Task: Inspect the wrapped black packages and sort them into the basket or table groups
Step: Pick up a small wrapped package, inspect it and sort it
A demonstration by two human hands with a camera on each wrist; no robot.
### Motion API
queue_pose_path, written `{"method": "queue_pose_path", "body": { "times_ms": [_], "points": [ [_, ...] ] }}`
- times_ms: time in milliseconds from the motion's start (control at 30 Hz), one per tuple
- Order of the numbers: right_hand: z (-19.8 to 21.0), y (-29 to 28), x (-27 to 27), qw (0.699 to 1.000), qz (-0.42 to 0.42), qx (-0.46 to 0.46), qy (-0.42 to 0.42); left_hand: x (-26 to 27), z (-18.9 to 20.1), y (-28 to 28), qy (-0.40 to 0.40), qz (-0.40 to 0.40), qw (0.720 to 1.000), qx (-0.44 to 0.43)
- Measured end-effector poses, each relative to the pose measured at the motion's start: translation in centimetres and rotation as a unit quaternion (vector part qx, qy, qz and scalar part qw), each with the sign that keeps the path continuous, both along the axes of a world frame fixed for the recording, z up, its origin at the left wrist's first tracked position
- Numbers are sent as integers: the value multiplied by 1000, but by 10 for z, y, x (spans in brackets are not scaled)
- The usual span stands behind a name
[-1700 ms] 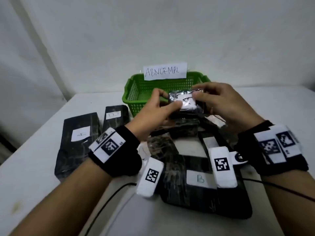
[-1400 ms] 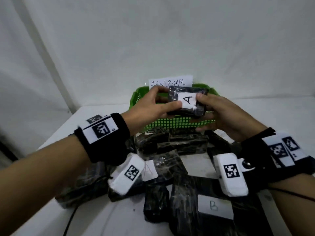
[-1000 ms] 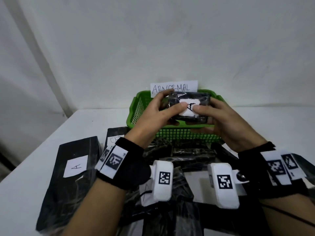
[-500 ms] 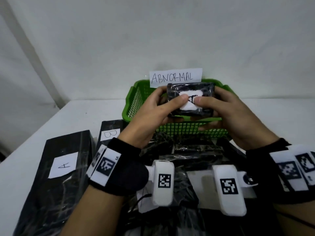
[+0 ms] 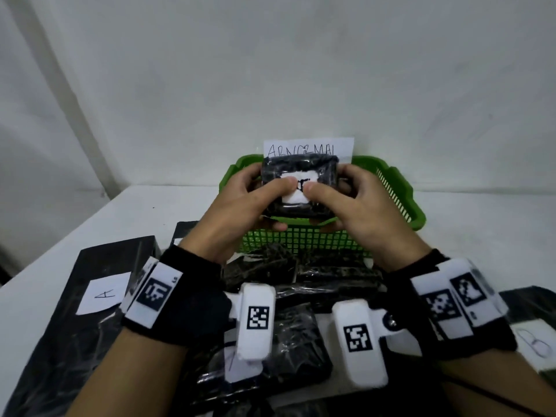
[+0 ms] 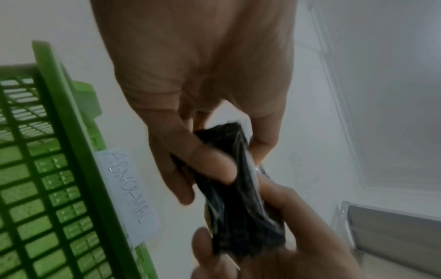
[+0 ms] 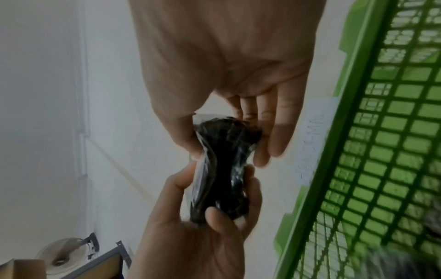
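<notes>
Held package: a small black wrapped package (image 5: pixel 299 188) sits up in the air between both hands, above the near rim of the green basket (image 5: pixel 400 203), its white label facing the person.
Long axis: runs left to right, one short end in each hand.
Left hand (image 5: pixel 240 212): curled round the left end, thumb pressing on the label.
Right hand (image 5: pixel 355 212): curled round the right end, thumb on the label too.
Nearer hand: neither; both grip it equally.
Way to basket: just beyond and below, under a paper sign (image 5: pixel 308 149) reading ABNORMAL.
Bench (image 5: pixel 144 212): white; black packages lie below the wrists, one at left marked A (image 5: pixel 103 294).
Room: plain pale wall behind.
</notes>
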State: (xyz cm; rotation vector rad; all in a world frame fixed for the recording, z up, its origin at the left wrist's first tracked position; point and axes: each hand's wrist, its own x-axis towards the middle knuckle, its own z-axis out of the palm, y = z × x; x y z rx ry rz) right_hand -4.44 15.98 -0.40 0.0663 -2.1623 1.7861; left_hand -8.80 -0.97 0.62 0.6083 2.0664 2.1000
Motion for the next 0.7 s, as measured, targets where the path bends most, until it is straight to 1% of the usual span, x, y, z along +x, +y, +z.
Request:
{"method": "queue_pose_path", "body": {
  "times_ms": [100, 167, 233, 300, 367, 433, 467, 567, 633, 700],
  "points": [
    [6, 12, 10, 998, 11, 55, -20, 1, 3, -7, -8, -59, 998, -26],
    [10, 21, 19, 996, 8, 92, -11, 7, 6, -8, 0, -67, 997, -43],
    [14, 27, 27, 995, 20, 100, -12, 12, 7, -2, 6, -66, 997, -29],
    [18, 31, 32, 996, 49, 80, -14, 15, 7, 2, 17, -56, 998, 0],
    [23, 33, 33, 996, 85, 18, -22, 14, 6, 4, 40, -44, 998, 13],
    [26, 32, 32, 994, 90, -49, -27, 11, 4, 5, 63, -43, 997, 12],
    [25, 32, 30, 995, 79, -59, -28, 10, 4, 6, 69, -43, 997, 8],
    [18, 33, 22, 998, 38, -34, -25, 10, 2, 10, 65, -38, 997, -8],
    [16, 31, 20, 999, 19, -36, -17, 12, 0, 12, 56, -34, 998, -5],
    [15, 29, 18, 999, 5, -45, 5, 14, 0, 14, 69, -27, 997, -8]
  ]
}}
